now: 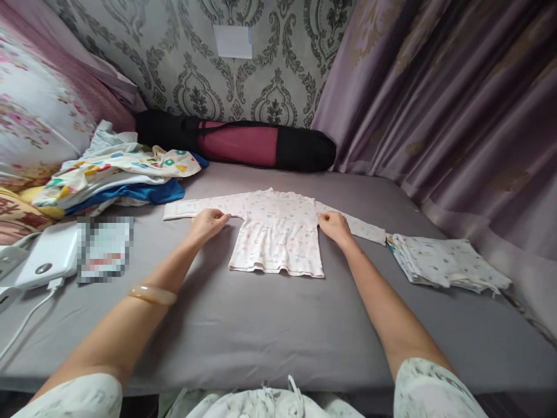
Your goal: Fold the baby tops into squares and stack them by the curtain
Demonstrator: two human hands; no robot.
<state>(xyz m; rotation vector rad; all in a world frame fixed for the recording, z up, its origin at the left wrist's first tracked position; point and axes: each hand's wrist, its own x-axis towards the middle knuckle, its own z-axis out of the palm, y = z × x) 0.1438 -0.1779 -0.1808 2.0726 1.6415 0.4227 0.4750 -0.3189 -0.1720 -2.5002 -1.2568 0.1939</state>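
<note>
A small pale pink long-sleeved shirt [278, 232] with a faint print lies spread on the grey sheet, collar away from me and both sleeves stretched outward. My left hand [211, 224] is closed in a pinch at the lower edge of the left sleeve, near the armpit. On the other side my right hand [334, 224] pinches the shirt where the right sleeve meets the body. Slight wrinkles run across the shirt's lower half. A folded stack of light printed clothes [450, 262] rests just beyond the end of the right sleeve.
Loose clothes [126, 171] are heaped at the left beside a floral pillow [39, 110]. Nearer are a white power bank [52, 252] with a cable and a blurred packet [107, 249]. A black and red long bag [237, 142] lies along the wall; curtains [391, 87] hang right.
</note>
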